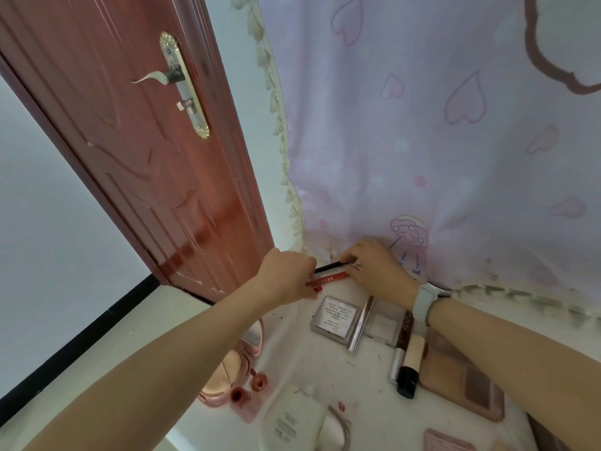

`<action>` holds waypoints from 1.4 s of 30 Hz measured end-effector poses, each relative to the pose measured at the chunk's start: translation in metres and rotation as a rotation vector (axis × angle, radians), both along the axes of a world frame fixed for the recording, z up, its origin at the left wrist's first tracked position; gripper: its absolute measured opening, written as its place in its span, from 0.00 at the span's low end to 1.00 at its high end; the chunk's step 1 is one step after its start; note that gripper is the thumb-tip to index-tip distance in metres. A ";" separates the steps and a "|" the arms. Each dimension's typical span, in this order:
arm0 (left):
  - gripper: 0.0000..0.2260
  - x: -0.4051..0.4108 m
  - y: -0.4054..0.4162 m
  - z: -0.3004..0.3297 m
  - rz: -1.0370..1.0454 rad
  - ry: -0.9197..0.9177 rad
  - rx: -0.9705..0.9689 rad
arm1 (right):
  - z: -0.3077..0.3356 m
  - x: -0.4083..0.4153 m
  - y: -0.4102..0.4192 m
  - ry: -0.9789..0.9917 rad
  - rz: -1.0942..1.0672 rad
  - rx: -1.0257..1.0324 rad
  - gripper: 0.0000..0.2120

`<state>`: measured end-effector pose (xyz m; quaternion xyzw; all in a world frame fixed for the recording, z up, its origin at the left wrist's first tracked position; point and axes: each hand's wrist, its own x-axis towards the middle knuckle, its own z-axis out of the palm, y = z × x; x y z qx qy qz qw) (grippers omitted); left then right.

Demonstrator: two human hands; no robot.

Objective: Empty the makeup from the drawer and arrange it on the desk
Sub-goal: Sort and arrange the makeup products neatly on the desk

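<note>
At the far edge of the white desk [325, 369], my left hand [287, 275] and my right hand [374, 271] meet over two slim makeup pens. My left hand grips the ends of a red pen [328, 278] with white lettering. The fingertips of my right hand pinch a thin black pencil [331, 265] lying just behind it. Laid out nearer to me are a clear square compact [335, 319], a silver tube [361, 323], a white compact [383, 327], a cream and black stick [411, 366] and an eyeshadow palette [461, 382]. The drawer is out of sight.
A lilac curtain with hearts [439, 141] hangs right behind the desk. A red-brown door [140, 151] stands to the left. Pink containers [227, 375] sit at the desk's left edge, and a white compact [292, 421] and a pink item [455, 442] lie near me.
</note>
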<state>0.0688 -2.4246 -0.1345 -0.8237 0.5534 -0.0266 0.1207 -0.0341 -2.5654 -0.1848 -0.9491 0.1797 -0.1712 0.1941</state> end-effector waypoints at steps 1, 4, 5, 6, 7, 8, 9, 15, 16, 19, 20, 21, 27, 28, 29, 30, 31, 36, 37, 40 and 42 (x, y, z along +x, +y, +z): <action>0.15 0.002 0.002 0.004 0.008 0.030 -0.037 | 0.004 -0.003 0.002 -0.013 0.003 0.028 0.09; 0.13 0.007 0.012 0.020 0.061 0.138 -0.170 | 0.021 -0.019 0.018 0.035 0.105 0.084 0.09; 0.11 0.008 0.017 0.025 0.087 0.168 -0.218 | 0.024 -0.025 0.026 0.096 0.156 0.058 0.12; 0.10 0.008 0.023 0.029 0.111 0.188 -0.264 | 0.025 -0.031 0.035 0.170 0.197 0.000 0.15; 0.09 0.007 0.028 0.031 0.128 0.196 -0.304 | 0.025 -0.036 0.044 0.245 0.219 -0.077 0.20; 0.09 0.005 0.034 0.033 0.138 0.193 -0.334 | 0.023 -0.041 0.051 0.310 0.229 -0.158 0.24; 0.09 0.003 0.039 0.034 0.146 0.188 -0.354 | 0.020 -0.043 0.057 0.366 0.227 -0.227 0.28; 0.09 -0.016 0.066 0.040 0.177 0.255 -0.477 | 0.010 -0.037 0.073 0.385 0.141 -0.267 0.26; 0.09 -0.019 0.071 0.042 0.185 0.290 -0.510 | 0.011 -0.037 0.074 0.344 0.130 -0.218 0.24; 0.07 -0.030 0.086 0.052 0.207 0.408 -0.676 | 0.025 -0.042 0.076 0.145 0.125 0.111 0.18; 0.07 -0.037 0.091 0.057 0.214 0.455 -0.748 | 0.033 -0.046 0.078 0.055 0.135 0.214 0.16; 0.06 -0.045 0.097 0.062 0.228 0.515 -0.823 | 0.043 -0.053 0.080 -0.036 0.136 0.289 0.18; 0.05 -0.109 0.127 0.059 0.338 1.042 -1.098 | 0.076 -0.118 0.112 -0.191 0.191 0.352 0.36; 0.04 -0.120 0.130 0.055 0.350 1.095 -1.061 | 0.076 -0.128 0.119 -0.184 0.204 0.336 0.37; 0.05 -0.131 0.133 0.049 0.358 1.148 -1.002 | 0.075 -0.136 0.126 -0.170 0.208 0.315 0.38; 0.06 -0.141 0.136 0.043 0.359 1.198 -0.937 | 0.073 -0.144 0.133 -0.160 0.209 0.301 0.38; 0.07 -0.150 0.138 0.036 0.348 1.241 -0.882 | 0.069 -0.152 0.139 -0.152 0.216 0.287 0.38; 0.09 -0.179 0.153 0.004 0.280 1.269 -0.914 | 0.061 -0.185 0.151 -0.103 0.146 0.291 0.25; 0.09 -0.184 0.156 0.000 0.285 1.258 -0.947 | 0.062 -0.191 0.153 -0.100 0.142 0.272 0.20; 0.09 -0.199 0.160 -0.012 0.299 1.275 -1.003 | 0.058 -0.207 0.156 -0.052 0.143 0.115 0.11; 0.08 -0.210 0.163 -0.019 0.356 1.378 -1.038 | 0.049 -0.215 0.161 -0.031 0.118 0.050 0.10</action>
